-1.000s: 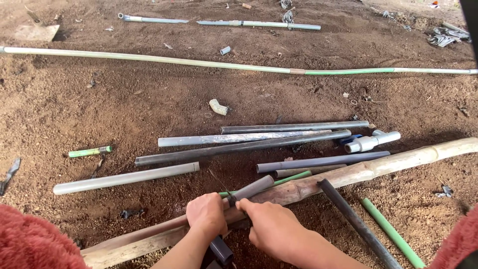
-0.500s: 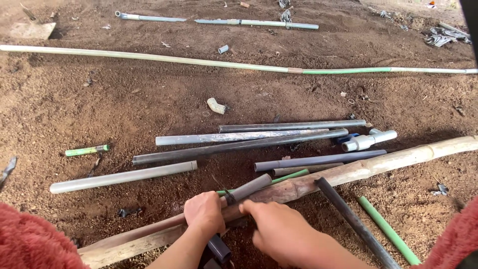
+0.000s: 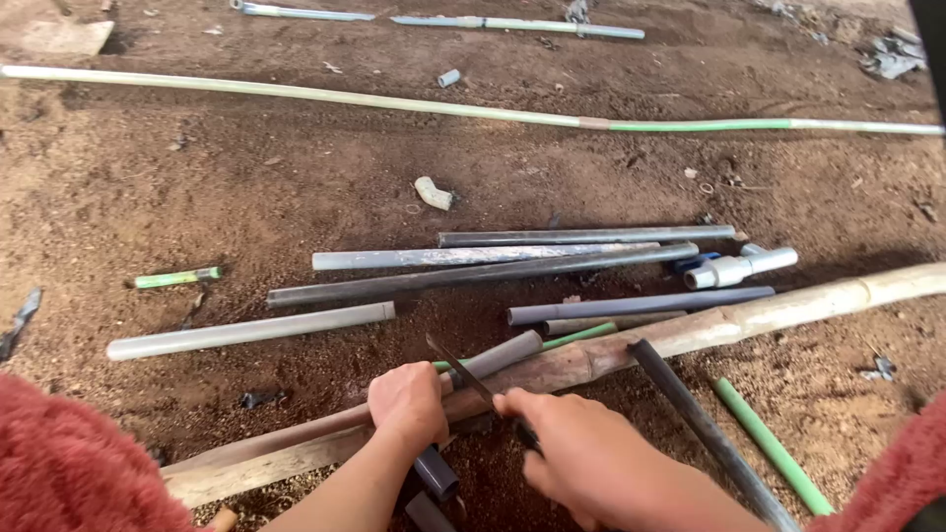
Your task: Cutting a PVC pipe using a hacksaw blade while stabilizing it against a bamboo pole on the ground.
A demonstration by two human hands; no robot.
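Note:
My left hand is closed over a short grey pipe where it crosses a long bamboo pole lying on the dirt. The pipe's dark lower end sticks out below my wrist. My right hand grips a thin dark saw blade. The blade slants up to the left across the grey pipe, right beside my left hand's fingers. The handle end of the blade is hidden inside my fist.
Several grey pipes lie side by side beyond the pole, beside a white valve fitting. A long white and green pipe crosses the far ground. A dark pipe and a green one lie at right. Red cloth covers my knees.
The saw blade now shows, slanting up and forward over the grey pipe; before, it was hidden by my hands. Both hands stay on the pole.

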